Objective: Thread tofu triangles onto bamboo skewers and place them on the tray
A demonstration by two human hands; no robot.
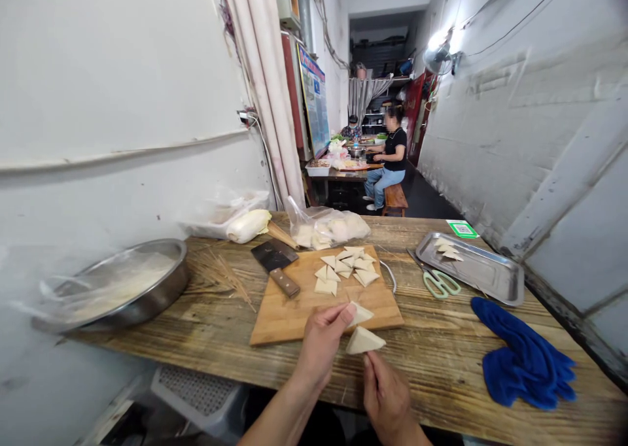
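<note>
My left hand pinches a pale tofu triangle over the near edge of the wooden cutting board. Just below it, a second tofu triangle sits on a thin bamboo skewer, mostly hidden, whose lower end is in the closed fingers of my right hand. Several more tofu triangles lie loosely on the board's right half. A cleaver rests across the board's left edge, its wooden handle toward me. Loose bamboo skewers are spread on the table to the left.
A large metal basin stands left. Behind the board lie a cabbage and a plastic bag. At right are green-handled scissors, a metal tray with tofu pieces, and a blue cloth. A person sits farther back.
</note>
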